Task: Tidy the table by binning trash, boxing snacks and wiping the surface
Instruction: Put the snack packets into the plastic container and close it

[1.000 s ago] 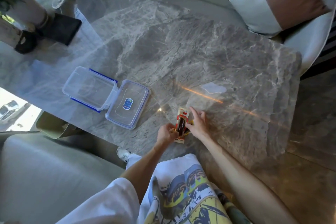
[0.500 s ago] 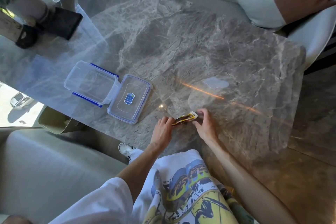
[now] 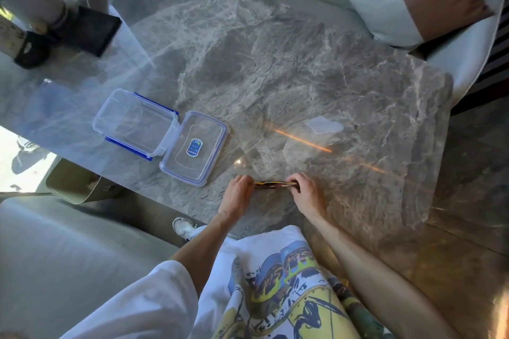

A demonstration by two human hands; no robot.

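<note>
Packet (image 3: 271, 185) held edge-on between both hands, low over the near side of the table (image 3: 275, 63); whether it touches the stone I cannot tell. The left hand (image 3: 237, 195) pinches one end with curled fingers (image 3: 245, 180), and the right hand (image 3: 308, 195) pinches the other the same way. Neither hand holds anything else.

The step looks like boxing this snack. The clear box (image 3: 135, 122) stands open to the left, well apart from the hands, with its lid (image 3: 195, 147) lying flat just beside it, between box and packet.

To do it well, let one hand take the packet, the left being nearer the box. Carry it over the lid rather than dragging it across, and lay it flat on the box floor so more will fit and the lid can close later. Grip lightly, since a hard pinch may crush what is inside. If the packet proves empty, it belongs instead in the bin (image 3: 73, 181) under the table's left near edge.

A pale patch (image 3: 325, 124) beyond the right hand will likely want wiping afterwards.
</note>
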